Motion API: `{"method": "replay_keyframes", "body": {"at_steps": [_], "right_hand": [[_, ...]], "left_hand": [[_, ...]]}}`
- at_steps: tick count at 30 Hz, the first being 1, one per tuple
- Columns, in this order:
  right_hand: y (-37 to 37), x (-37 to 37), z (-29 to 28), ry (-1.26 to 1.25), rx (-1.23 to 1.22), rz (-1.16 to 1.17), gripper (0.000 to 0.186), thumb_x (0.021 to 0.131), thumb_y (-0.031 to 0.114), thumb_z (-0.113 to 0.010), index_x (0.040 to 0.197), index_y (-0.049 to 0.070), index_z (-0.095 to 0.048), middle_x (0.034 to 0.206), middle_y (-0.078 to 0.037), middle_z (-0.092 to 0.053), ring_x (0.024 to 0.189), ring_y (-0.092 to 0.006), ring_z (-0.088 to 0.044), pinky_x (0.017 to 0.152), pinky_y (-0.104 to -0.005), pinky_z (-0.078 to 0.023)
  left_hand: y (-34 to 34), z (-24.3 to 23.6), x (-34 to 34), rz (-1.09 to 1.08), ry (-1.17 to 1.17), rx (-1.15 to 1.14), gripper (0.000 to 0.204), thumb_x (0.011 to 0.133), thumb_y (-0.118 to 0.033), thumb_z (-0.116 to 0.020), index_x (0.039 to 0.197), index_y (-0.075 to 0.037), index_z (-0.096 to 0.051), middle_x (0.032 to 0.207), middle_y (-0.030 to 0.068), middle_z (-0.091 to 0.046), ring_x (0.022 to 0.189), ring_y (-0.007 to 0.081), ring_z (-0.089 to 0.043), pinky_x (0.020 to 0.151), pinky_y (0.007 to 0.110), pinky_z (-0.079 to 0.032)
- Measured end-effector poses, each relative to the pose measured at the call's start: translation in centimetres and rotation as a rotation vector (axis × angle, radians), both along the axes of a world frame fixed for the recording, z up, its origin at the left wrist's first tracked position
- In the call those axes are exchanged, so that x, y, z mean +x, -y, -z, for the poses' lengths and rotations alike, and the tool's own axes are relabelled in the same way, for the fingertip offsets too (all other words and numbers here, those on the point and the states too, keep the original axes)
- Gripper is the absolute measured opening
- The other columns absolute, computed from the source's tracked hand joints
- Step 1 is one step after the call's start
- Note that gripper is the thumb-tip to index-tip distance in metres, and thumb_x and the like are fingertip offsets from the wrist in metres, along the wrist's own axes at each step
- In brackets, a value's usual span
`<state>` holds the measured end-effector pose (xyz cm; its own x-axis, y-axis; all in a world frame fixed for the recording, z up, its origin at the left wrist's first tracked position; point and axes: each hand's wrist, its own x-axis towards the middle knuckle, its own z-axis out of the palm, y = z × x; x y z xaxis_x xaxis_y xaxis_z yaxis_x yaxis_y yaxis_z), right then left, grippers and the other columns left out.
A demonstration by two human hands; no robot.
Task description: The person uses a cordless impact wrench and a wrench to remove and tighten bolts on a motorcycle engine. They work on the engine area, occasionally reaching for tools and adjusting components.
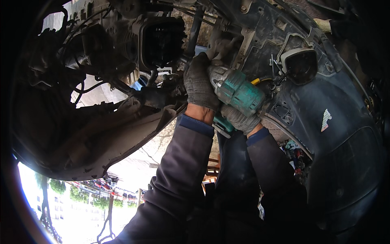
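L hand (pixel 200 83) fwd — R hand (pixel 242 118) grips tool (pixel 242 92)

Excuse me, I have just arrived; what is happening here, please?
A person's gloved right hand holds a green impact wrench by its handle, left of a dark vehicle panel. The gloved left hand is beside the wrench's silver nose; I cannot tell whether it grips anything.

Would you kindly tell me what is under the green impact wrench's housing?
The gloved right hand shows beneath the impact wrench housing, with part of the green base beside it. The covered grip and trigger cannot be seen.
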<state>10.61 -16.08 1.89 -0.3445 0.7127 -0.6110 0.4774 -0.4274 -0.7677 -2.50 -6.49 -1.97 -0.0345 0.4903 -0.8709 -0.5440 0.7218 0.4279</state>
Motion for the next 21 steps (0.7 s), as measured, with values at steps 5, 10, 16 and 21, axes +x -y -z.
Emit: {"method": "replay_keyframes", "body": {"at_steps": [5, 10, 16, 21], "right_hand": [[0.1, -0.3, -0.1, 0.004, 0.037, 0.051, 0.029, 0.094, 0.026, -0.052, 0.118, 0.011, -0.059, 0.128, -0.011, -0.053, 0.122, -0.0274, -0.048, 0.106, -0.0429, -0.039], [0.0, -0.4, -0.2, 0.082, 0.060, -0.073, 0.024, 0.091, 0.025, -0.055, 0.108, 0.010, -0.065, 0.123, -0.011, -0.057, 0.119, -0.0288, -0.052, 0.103, -0.0460, -0.041], [0.0, -0.5, 0.1, 0.175, 0.216, -0.210, 0.023, 0.090, 0.025, -0.056, 0.104, 0.011, -0.067, 0.119, -0.010, -0.059, 0.117, -0.0286, -0.054, 0.101, -0.0464, -0.043], [0.4, -0.3, 0.2, 0.220, 0.314, -0.256, 0.023, 0.090, 0.025, -0.055, 0.103, 0.011, -0.067, 0.120, -0.011, -0.059, 0.116, -0.0295, -0.054, 0.101, -0.0468, -0.043]], "left_hand": [[-0.5, -1.2, 0.2, -0.287, 0.311, -0.143, 0.034, 0.095, -0.037, -0.051, 0.101, -0.005, -0.061, 0.088, 0.0091, -0.066, 0.080, 0.0227, -0.065, 0.074, 0.036, -0.055], [-0.6, -1.1, 0.2, -0.266, 0.296, -0.133, 0.033, 0.094, -0.037, -0.051, 0.100, -0.006, -0.062, 0.087, 0.0088, -0.066, 0.080, 0.0222, -0.065, 0.074, 0.035, -0.055], [-0.6, -0.9, -0.2, -0.224, 0.303, -0.129, 0.031, 0.095, -0.035, -0.052, 0.101, -0.006, -0.061, 0.088, 0.0088, -0.066, 0.081, 0.0223, -0.065, 0.075, 0.034, -0.055], [-0.7, -1.1, 0.5, -0.259, 0.213, -0.117, 0.029, 0.095, -0.034, -0.052, 0.102, -0.007, -0.061, 0.088, 0.0091, -0.066, 0.081, 0.0220, -0.065, 0.075, 0.034, -0.055]]}}
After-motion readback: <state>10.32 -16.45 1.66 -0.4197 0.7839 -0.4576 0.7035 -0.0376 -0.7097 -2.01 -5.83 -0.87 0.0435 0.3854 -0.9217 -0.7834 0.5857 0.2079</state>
